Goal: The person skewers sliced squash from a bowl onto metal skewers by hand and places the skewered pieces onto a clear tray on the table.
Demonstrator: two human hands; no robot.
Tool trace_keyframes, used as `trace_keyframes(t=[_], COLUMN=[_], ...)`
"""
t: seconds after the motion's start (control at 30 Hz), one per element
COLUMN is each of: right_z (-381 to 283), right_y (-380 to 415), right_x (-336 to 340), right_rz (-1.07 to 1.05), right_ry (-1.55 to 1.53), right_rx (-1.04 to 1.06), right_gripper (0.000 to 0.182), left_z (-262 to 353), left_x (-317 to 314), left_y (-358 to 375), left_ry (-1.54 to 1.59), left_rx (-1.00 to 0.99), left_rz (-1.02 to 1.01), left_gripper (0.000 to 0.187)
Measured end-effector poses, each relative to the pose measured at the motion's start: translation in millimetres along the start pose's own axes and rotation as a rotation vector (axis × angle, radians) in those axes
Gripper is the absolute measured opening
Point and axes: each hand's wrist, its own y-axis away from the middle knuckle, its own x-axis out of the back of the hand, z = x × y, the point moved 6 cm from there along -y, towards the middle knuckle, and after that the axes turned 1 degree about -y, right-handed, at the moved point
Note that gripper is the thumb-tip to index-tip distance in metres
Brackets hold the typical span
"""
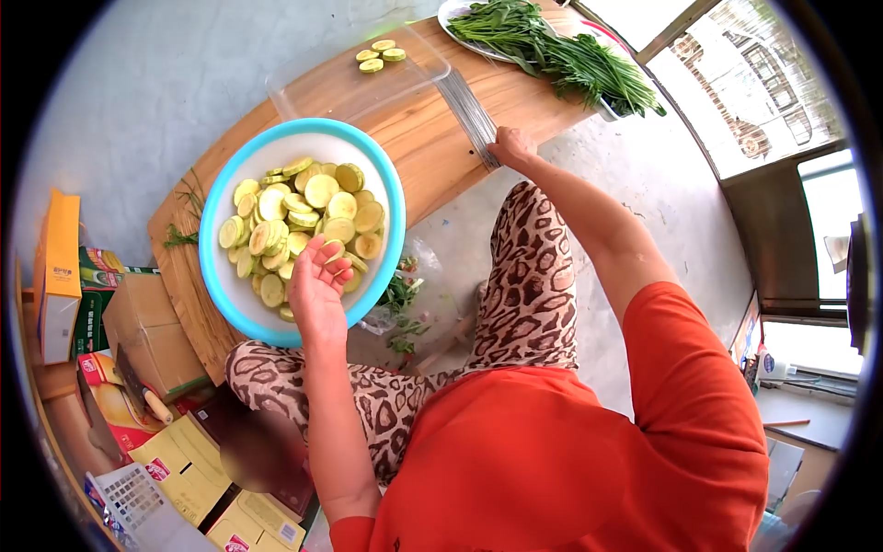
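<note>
A white bowl with a blue rim (394,207) stands on the wooden table (414,138), full of round green-yellow vegetable slices (321,190). My left hand (318,281) is over the near part of the bowl, palm up with loosely curled fingers apart, and nothing is seen held in it. At the table's near edge, my right hand (512,147) is closed round the near end of a long, flat grey ridged strip (469,115). The strip's far end meets a clear plastic tray (405,87), where several slices (371,65) lie.
Leafy greens (593,69) lie on plates at the table's far right. Below the bowl, a plastic bag with greens (400,299) is on the floor. Cardboard boxes (156,336), a knife (152,400) and a white basket (133,497) are at the left.
</note>
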Motion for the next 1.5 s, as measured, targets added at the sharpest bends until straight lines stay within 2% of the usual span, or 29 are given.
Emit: trace_keyframes(t=[0.27, 0.63, 0.73, 0.83, 0.87, 0.93, 0.97, 1.03, 1.07, 1.13, 1.2, 1.33, 1.43, 1.5], right_z=[-4.1, -10.6, -9.7, -10.2, -9.0, -19.4, -21.7, -37.4, -42.6, -57.5, -78.1, -119.0, -134.7, -140.4], right_y=[-13.5, 0.3, 3.6, 10.0, 13.3, 40.7, 55.2, 92.2, 111.1, 150.5, 198.1, 274.5, 302.9, 310.0], right_x=[-6.4, -3.8, -6.6, -11.3, -11.0, -4.8, 0.3, 11.7, 14.0, 27.2, 42.8, 43.2, 27.7, 15.6], right_rz=[-0.057, -0.052, -0.136, -0.218, -0.217, -0.365, -0.367, -0.407, -0.418, -0.402, -0.439, -0.685, -0.802, -0.766], right_ry=[-0.081, -0.227, -0.392, -0.897, -0.897, -1.302, -1.299, -1.594, -1.589, -1.606, -1.482, -1.288, -1.159, -1.113], right_rx=[-0.057, -0.005, -0.014, -0.113, -0.113, -0.123, -0.125, -0.045, -0.053, 0.097, 0.249, 0.379, 0.372, 0.471], right_gripper=[0.028, 0.023, 0.020, 0.017, 0.017, 0.016, 0.016, 0.012, 0.012, 0.009, 0.009, 0.006, 0.008, 0.009], left_z=[-4.0, -4.1, -5.3, -5.4, -5.5, -5.1, -5.3, -5.8, -6.4, -6.8, -8.6, -9.0, -1.1, 7.1], left_x=[10.9, 7.8, 10.2, 10.0, 9.9, 8.4, 8.0, 8.1, 6.5, 2.2, 0.4, -7.9, -14.8, -16.6], left_y=[-8.1, -7.4, -8.7, -8.3, -7.8, -7.6, -7.6, -8.7, -9.6, -9.6, -10.4, -10.9, -6.1, -2.0], left_ry=[-0.028, -0.050, -0.043, -0.038, -0.031, -0.034, -0.038, -0.040, -0.041, -0.032, -0.075, -0.081, -0.036, 0.022], left_rx=[-0.029, -0.036, -0.033, -0.037, -0.040, -0.047, -0.052, -0.045, -0.042, -0.040, -0.033, -0.066, -0.099, -0.133], left_rz=[0.059, 0.073, 0.060, 0.042, 0.037, 0.028, 0.024, 0.020, 0.013, -0.006, 0.013, -0.121, -0.170, -0.200], left_gripper=[0.040, 0.038, 0.038, 0.039, 0.039, 0.040, 0.040, 0.040, 0.040, 0.036, 0.033, 0.033, 0.036, 0.032])
